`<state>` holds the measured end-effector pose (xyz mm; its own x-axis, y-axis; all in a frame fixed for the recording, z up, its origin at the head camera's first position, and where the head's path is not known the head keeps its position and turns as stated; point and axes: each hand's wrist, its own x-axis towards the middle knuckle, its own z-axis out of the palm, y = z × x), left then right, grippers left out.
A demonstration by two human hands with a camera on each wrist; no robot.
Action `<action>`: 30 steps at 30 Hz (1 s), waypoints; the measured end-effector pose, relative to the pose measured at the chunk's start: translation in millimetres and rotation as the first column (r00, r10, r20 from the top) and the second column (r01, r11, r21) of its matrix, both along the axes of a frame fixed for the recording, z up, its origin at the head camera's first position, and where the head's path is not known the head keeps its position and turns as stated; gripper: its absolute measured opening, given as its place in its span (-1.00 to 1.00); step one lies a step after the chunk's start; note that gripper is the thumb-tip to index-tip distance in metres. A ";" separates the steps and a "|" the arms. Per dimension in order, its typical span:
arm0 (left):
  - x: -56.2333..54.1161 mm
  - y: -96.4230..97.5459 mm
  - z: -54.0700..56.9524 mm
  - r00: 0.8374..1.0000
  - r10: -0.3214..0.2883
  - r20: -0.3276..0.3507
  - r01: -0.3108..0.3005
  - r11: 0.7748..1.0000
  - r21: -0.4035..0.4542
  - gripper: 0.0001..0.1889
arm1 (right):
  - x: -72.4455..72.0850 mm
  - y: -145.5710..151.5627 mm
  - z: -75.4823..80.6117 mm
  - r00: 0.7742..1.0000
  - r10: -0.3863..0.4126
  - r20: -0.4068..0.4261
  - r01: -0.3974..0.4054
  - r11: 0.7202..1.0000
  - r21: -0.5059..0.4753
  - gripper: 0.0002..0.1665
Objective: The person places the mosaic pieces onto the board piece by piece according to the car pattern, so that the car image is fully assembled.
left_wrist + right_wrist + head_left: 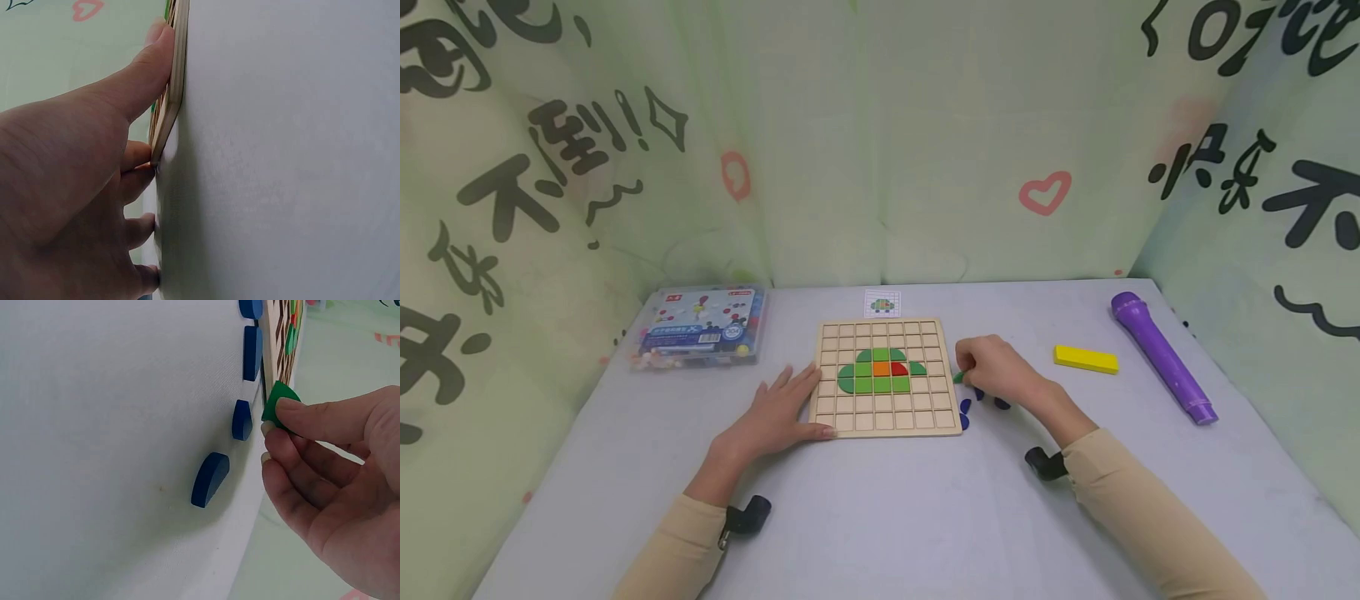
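A wooden grid board [886, 421] lies on the table, with green, orange and red pieces [882, 368] set in its middle squares. My left hand [778, 408] rests at the board's left edge with fingers spread, its thumb on the near left corner. To the right of the board, my right hand [1000, 367] pinches a dark green piece [279, 405] with a curved edge between thumb and fingertips. Beneath and beside that hand lie several dark blue pieces [211, 479], some close to the board's right edge. A small pattern card [882, 304] lies just behind the board.
At the back left sits a clear plastic box [703, 327] with a blue printed label. A yellow block [1086, 359] and a purple microphone-shaped stick [1163, 358] lie to the right. Printed fabric [880, 150] hangs around the white tabletop [880, 517].
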<state>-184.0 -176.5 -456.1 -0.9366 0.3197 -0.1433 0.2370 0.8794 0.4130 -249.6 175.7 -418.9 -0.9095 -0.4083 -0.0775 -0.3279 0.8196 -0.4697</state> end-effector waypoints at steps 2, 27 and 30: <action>0.3 -0.2 0.6 1.000 0.002 0.001 -0.002 1.000 -0.001 0.07 | 0.2 -0.7 1.3 1.000 -0.007 -0.001 0.007 1.000 -0.013 -0.84; 0.9 0.0 3.5 0.999 0.005 0.032 -0.005 1.000 0.005 0.06 | 1.8 -40.9 -14.0 0.998 0.054 -0.029 -0.058 0.987 -0.149 -0.89; 1.2 -0.1 3.8 1.000 0.006 0.023 -0.006 1.000 0.006 0.06 | 2.5 -41.5 -14.4 0.997 0.077 -0.020 -0.079 0.990 -0.120 -0.86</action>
